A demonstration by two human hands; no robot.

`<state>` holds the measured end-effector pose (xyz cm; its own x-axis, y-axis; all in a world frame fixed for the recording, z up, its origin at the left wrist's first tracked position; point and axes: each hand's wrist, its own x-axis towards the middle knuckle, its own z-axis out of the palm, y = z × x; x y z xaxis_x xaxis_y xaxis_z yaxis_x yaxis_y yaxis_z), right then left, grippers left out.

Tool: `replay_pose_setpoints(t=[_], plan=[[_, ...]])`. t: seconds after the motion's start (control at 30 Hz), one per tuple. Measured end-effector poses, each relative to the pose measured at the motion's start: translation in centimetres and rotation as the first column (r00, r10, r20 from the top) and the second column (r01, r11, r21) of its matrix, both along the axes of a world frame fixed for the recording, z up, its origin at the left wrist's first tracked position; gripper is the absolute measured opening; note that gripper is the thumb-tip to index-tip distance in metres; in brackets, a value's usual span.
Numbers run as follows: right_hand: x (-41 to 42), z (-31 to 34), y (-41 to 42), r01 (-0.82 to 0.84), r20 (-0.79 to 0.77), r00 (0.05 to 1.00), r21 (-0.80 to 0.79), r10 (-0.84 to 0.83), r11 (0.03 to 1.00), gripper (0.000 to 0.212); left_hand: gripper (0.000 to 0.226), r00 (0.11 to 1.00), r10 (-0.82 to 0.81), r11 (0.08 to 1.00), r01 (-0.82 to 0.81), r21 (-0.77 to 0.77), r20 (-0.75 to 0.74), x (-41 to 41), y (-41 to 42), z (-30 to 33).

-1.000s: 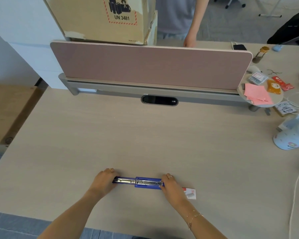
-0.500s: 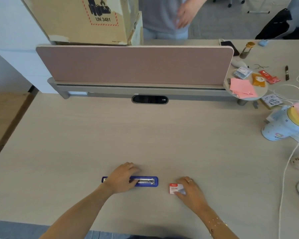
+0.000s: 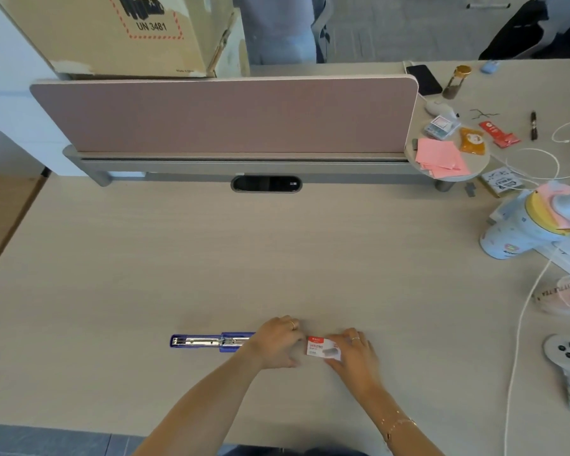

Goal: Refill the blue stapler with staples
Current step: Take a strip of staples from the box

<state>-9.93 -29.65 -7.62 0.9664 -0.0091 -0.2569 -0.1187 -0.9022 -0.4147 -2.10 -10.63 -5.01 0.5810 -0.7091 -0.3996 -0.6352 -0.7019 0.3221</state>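
The blue stapler [image 3: 208, 341] lies flat on the desk near the front edge, folded fully open so its metal staple channel faces up. Just to its right sits a small red and white staple box [image 3: 321, 348]. My left hand [image 3: 277, 342] covers the stapler's right end and reaches toward the box's left edge, fingers curled. Whether it touches the box is unclear. My right hand [image 3: 352, 352] holds the box from the right side, fingers over its far edge.
A pink divider panel [image 3: 224, 115] runs across the back of the desk. Pink papers [image 3: 440, 158], small packets, cables, a pale blue patterned bottle [image 3: 520, 232] and a white controller [image 3: 565, 352] crowd the right side. A person stands behind the divider.
My right hand left the stapler's right end and went to the staple box. My left hand then let go of the stapler's left part and slid right to its other end, beside the box.
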Motion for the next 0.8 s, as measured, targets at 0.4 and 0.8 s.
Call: replay_pose_setpoints(t=[0.4, 0.8], plan=[[-0.1, -0.6, -0.6, 0.09, -0.047, 0.995, 0.155, -0.084, 0.984, 0.043, 0.04, 0.953, 0.302, 0.952, -0.303, -0.048, -0.036, -1.7, -1.9, -1.7], [0.0, -1.1, -0.4, 0.158, -0.131, 0.984, 0.312, -0.122, 0.937, 0.04, 0.032, 0.938, 0.348, 0.935, -0.348, -0.071, -0.013, -2.2, -2.1, -1.7]])
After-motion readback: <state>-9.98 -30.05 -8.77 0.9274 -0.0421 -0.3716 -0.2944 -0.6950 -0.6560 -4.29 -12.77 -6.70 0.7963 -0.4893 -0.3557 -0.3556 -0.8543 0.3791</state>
